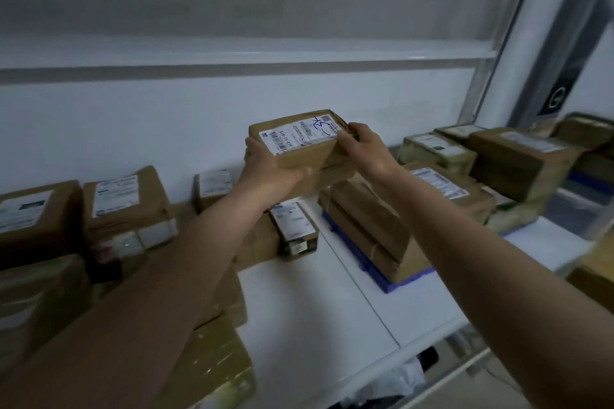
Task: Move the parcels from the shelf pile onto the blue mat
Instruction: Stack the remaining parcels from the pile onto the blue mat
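One brown parcel is held up in the air above the white shelf, up and to the left of the blue mat. Two hands have it: the left hand cups its near left end, the right hand closes a grip on its right end. Its long axis runs left to right, label upward. Two parcels lie stacked on the mat.

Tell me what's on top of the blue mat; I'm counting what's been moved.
A brown parcel lies on the blue mat, covering most of it. The held parcel and right hand hide its far end, so the count stays uncertain.
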